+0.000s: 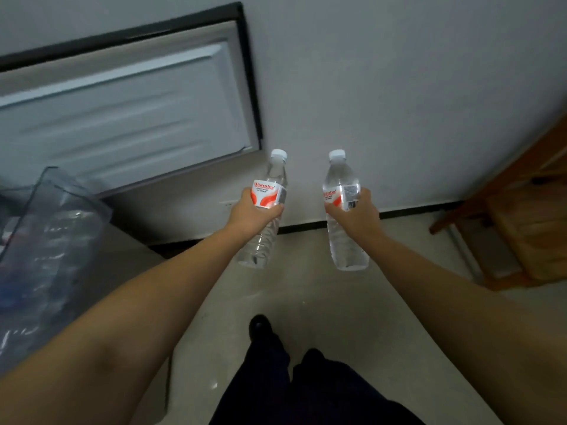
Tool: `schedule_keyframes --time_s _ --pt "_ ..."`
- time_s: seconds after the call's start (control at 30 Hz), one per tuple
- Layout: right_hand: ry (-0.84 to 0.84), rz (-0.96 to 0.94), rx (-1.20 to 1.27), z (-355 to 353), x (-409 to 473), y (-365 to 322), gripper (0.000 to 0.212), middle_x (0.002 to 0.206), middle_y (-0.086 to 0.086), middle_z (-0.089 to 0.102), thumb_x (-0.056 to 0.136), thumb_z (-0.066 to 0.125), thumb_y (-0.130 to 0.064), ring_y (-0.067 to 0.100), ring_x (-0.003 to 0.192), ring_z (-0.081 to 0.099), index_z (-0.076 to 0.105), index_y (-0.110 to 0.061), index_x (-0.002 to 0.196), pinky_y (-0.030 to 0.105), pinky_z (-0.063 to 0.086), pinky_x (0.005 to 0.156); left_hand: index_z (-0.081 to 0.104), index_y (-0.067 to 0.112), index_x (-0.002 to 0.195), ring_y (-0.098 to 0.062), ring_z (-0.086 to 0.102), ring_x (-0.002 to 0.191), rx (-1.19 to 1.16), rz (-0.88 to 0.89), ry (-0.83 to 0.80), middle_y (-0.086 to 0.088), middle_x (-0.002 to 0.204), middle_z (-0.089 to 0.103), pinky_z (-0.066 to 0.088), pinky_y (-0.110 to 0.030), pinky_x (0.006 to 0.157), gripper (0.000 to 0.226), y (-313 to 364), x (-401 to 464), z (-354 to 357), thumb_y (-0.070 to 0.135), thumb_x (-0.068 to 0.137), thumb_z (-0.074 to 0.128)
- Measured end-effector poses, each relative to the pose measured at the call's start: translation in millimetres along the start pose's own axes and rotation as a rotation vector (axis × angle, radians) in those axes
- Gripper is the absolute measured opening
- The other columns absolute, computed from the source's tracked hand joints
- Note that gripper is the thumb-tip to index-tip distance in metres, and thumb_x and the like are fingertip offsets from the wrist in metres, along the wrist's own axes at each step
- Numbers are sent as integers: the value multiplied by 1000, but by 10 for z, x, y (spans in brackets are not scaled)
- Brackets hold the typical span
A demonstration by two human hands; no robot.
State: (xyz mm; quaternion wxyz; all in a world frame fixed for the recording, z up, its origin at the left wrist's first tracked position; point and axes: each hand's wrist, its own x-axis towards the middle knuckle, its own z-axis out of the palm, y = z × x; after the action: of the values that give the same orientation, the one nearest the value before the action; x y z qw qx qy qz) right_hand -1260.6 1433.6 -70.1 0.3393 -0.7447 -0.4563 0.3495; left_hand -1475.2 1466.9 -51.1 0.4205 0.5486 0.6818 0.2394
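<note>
Head view is looking down past dark trouser legs (306, 391) and a black shoe (260, 325) on the pale floor (322, 302). At the left edge a clear plastic bin (52, 228) is sitting cut off by the frame. Its contents are blurring into bluish shapes too vague to name.

Further out, the left hand (250, 214) is wrapping its fingers round the label of the left bottle (267, 193), and the right hand (357, 217) is gripping the right bottle (346, 246) the same way. Both bottles are hanging in the air above the floor, apart, tops leaning slightly toward each other. They are wearing white caps and carrying clear water, with the hands hiding their middles.

Beyond, a wooden chair (521, 228) is running off the right edge, and a white panelled door (122, 111) is showing against the grey wall (383, 87).
</note>
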Motion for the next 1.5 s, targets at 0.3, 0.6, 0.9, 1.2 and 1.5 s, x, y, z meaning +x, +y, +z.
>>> schedule_keyframes --time_s 0.3,0.6,0.9,1.2,1.5 --pt "301 199 55 -776 349 436 65 106 -4 54 83 70 -41 16 91 59 37 -15 131 26 46 67 44 23 123 -21 60 95 118 195 -328 3 107 58 52 -35 84 56 833 662 996 41 78 72" --pt "645 400 152 -1497 554 719 66 109 -2 54 83 71 -39 15 91 57 34 -16 133 22 48 67 44 20 124 -23 62 101 261 447 -671 1 109 58 52 -44 92 58 1815 1223 1993 43 78 72" --pt "975 641 283 -2065 -4 1421 60 103 1 58 80 74 -36 15 82 58 41 -15 126 21 41 57 42 22 128 -20 59 102 414 573 -1037 2 112 56 49 -34 84 62 2351 771 3304 44 78 73" --pt "1233 833 327 -2952 -746 2265 55 104 3 62 80 71 -41 19 84 56 47 -14 120 27 40 70 40 20 131 -16 59 98 514 733 -1285 2 114 57 46 -27 78 64 2730 -443 4725 39 79 73" --pt "1453 950 360 -3877 -1617 3014 54 101 1 63 77 71 -43 20 88 61 51 -14 119 28 44 73 44 19 126 -19 62 97 583 844 -1432 1 111 60 53 -32 81 58 3119 -1683 6009 35 79 74"
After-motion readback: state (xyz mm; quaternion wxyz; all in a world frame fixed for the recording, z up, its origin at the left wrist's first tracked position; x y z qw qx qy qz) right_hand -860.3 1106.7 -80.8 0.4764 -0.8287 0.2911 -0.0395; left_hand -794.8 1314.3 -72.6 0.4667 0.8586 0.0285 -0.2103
